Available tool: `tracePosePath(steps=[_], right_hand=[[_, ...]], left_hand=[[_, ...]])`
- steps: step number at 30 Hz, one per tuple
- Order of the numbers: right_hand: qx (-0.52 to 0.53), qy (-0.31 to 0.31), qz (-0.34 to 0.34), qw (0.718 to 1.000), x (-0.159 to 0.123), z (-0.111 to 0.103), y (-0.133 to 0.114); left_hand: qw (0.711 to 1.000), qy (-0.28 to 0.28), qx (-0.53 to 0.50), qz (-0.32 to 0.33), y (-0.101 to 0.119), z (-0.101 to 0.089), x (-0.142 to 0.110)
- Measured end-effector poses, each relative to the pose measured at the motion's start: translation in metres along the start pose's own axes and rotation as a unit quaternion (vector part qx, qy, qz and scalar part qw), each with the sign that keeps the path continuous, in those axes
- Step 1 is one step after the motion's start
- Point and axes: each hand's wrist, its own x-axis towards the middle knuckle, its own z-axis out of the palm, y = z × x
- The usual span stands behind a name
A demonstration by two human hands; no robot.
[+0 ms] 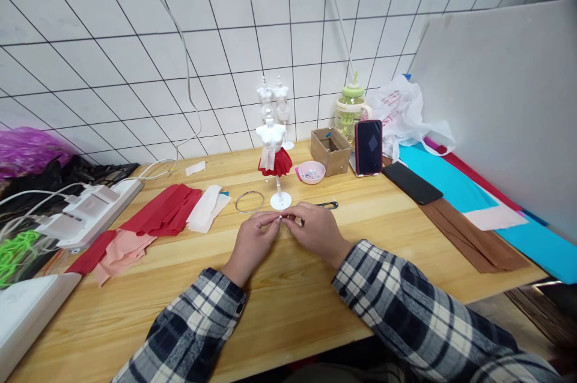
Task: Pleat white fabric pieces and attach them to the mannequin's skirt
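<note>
Fingertips of my left hand (pixel 256 240) and my right hand (pixel 316 231) meet in a pinch over the table, closed on a tiny white bead-like piece (pixel 280 217). Its exact kind is too small to make out. Just beyond the fingers stands a small white mannequin (pixel 270 135) on a round base, dressed in a short red skirt (pixel 281 162) with a pale pink strip at its front. A thin metal hoop (pixel 249 202) lies left of the base. Partly hidden behind my right hand is a black-handled tool (pixel 331 205). A pink dish (pixel 312 172) holds small shiny bits.
Red fabric (pixel 164 210) and pale strips lie left, near a power strip (pixel 97 214). Two more mannequins (pixel 273 97) stand by the tiled wall. At right are a cardboard box (pixel 331 151), an upright phone (pixel 368 147), a black phone (pixel 412 183), a bottle (pixel 350 109) and brown fabric (pixel 469 235).
</note>
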Motion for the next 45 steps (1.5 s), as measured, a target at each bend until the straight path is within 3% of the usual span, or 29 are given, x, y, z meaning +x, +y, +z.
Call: tracePosePath(steps=[15,25,38,45], right_hand=[[0.050,-0.008,0.042,0.998,0.004,0.002,0.003],[0.054,0.006,-0.035,0.998,0.002,0.001,0.005],[0.065,0.012,-0.052,0.996,0.000,0.002,0.004],[0.072,0.016,-0.032,0.997,0.001,0.000,0.003]], left_hand=[[0.998,-0.030,-0.047,0.003,0.000,-0.003,-0.004],[0.997,-0.012,-0.063,-0.033,-0.002,-0.003,-0.001],[0.999,0.001,-0.017,-0.027,0.004,-0.005,0.000],[0.997,-0.022,-0.074,-0.017,0.002,-0.006,-0.001]])
